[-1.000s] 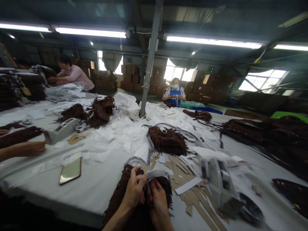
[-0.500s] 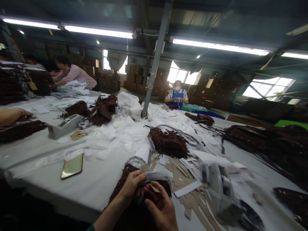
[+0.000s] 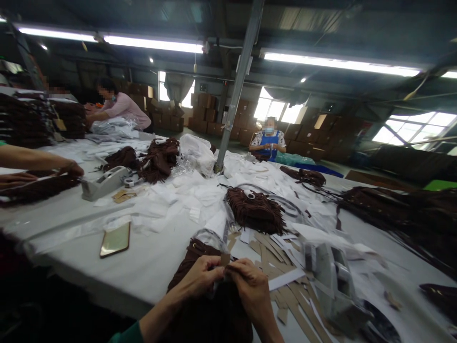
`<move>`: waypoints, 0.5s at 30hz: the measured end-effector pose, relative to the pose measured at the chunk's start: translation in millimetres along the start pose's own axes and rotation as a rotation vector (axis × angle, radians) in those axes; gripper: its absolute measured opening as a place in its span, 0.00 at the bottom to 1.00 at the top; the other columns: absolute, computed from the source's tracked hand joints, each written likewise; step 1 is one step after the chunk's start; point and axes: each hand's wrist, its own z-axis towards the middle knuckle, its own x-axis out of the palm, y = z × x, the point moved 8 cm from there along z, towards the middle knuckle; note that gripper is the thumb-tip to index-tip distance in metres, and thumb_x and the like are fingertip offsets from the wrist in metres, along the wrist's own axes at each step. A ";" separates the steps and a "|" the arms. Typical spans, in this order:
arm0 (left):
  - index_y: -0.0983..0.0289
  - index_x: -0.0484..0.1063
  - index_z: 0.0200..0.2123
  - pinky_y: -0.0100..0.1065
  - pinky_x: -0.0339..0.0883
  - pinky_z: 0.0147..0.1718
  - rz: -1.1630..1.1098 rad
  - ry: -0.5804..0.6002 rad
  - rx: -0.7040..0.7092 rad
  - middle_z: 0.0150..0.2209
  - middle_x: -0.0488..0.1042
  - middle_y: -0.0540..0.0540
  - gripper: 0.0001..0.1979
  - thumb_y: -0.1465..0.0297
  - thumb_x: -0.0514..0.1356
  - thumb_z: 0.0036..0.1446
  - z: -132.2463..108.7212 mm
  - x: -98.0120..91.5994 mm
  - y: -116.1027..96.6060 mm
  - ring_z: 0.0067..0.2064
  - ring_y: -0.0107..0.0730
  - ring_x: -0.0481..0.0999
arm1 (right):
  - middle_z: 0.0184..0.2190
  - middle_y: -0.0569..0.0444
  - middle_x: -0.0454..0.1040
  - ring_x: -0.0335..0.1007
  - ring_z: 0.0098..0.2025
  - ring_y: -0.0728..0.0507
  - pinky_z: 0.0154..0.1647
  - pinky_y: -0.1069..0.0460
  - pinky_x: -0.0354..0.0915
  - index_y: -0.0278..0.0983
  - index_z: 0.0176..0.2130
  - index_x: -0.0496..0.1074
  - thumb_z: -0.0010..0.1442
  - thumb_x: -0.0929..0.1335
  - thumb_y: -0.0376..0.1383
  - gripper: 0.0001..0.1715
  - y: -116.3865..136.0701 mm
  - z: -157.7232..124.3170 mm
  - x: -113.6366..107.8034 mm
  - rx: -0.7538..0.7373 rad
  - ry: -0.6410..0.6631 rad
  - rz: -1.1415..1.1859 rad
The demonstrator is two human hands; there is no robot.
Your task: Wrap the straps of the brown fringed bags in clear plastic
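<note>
My left hand (image 3: 204, 275) is closed, pinching a small tan strip of card (image 3: 224, 259) between thumb and fingers. Right against it, the fingers of my right hand (image 3: 250, 283) are pinched together; what they grip is hidden. Both hands are over a dark brown bag (image 3: 191, 259) at the table's near edge. A strap wrapped in clear plastic (image 3: 210, 234) loops up from the bag's top. Just beyond lies a brown fringed bag (image 3: 254, 209), its wrapped strap curling behind it. Loose card strips (image 3: 282, 267), tan and white, are spread to the right of my hands.
A grey tape dispenser (image 3: 333, 281) stands at right, another tape dispenser (image 3: 105, 183) at left. A phone (image 3: 115, 239) lies on the white table (image 3: 82, 271). Near a metal post (image 3: 237, 90) are white wrapping sheets. A co-worker's arms (image 3: 39, 162) handle a brown piece at left.
My hands have drawn together, and my right fingers have closed from a loose spread into a pinch. The plastic-wrapped strap across them has dropped from view. The co-worker's arm at left reaches further in.
</note>
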 end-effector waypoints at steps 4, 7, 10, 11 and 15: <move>0.66 0.73 0.30 0.24 0.55 0.14 -0.046 -0.005 -0.006 0.20 0.66 0.48 0.16 0.57 0.58 0.54 -3.5 4.2 4.1 0.16 0.21 0.62 | 0.27 0.54 0.77 0.73 0.30 0.42 0.34 0.50 0.68 0.39 0.38 0.76 0.52 0.72 0.42 0.14 -16.9 -2.9 -4.2 0.173 -0.093 0.040; 0.66 0.71 0.28 0.24 0.53 0.13 -0.147 -0.074 -0.022 0.18 0.64 0.47 0.18 0.55 0.59 0.53 -1.8 3.0 14.4 0.13 0.21 0.60 | 0.31 0.52 0.78 0.74 0.34 0.41 0.38 0.48 0.69 0.39 0.38 0.75 0.58 0.68 0.43 0.12 -14.7 -6.8 -5.0 0.046 -0.148 -0.054; 0.66 0.69 0.27 0.24 0.53 0.12 -0.270 -0.137 -0.055 0.16 0.63 0.46 0.17 0.56 0.60 0.52 -0.2 0.8 26.4 0.13 0.20 0.57 | 0.40 0.49 0.77 0.72 0.44 0.39 0.47 0.45 0.67 0.41 0.45 0.75 0.63 0.64 0.40 0.14 -1.3 -15.5 4.9 -0.261 -0.102 -0.213; 0.66 0.69 0.27 0.24 0.53 0.12 -0.289 -0.144 -0.063 0.16 0.63 0.46 0.17 0.56 0.60 0.52 -0.1 0.6 28.7 0.13 0.20 0.57 | 0.43 0.49 0.77 0.72 0.46 0.39 0.48 0.44 0.66 0.42 0.48 0.74 0.63 0.64 0.39 0.15 1.6 -19.0 9.0 -0.342 -0.076 -0.266; 0.65 0.69 0.27 0.24 0.55 0.13 -0.292 -0.134 -0.077 0.17 0.63 0.45 0.14 0.59 0.60 0.52 -0.9 1.0 28.2 0.14 0.20 0.58 | 0.49 0.47 0.73 0.69 0.49 0.38 0.49 0.43 0.64 0.43 0.51 0.72 0.63 0.64 0.36 0.17 6.1 -23.8 12.3 -0.456 -0.075 -0.431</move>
